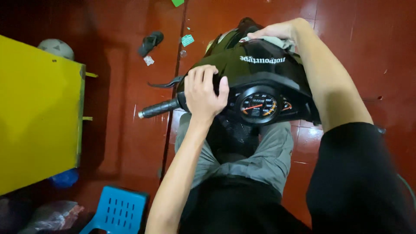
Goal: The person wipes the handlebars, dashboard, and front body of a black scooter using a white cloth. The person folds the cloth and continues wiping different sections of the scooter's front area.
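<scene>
Single head camera, looking steeply down, close over motorcycle handlebar (pixel 158 108).

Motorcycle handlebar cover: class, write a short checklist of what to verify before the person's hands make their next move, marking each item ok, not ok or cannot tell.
1. Left hand grips the black handlebar cover near the left grip: ok.
2. Right hand rests on the cover's far edge, over a grey cloth: ok.
3. Speedometer face in view, not covered: ok.
4. Cover's fasteners loosened: cannot tell.
5. Floor free of clutter: not ok; a sandal and paper scraps lie there.
</scene>
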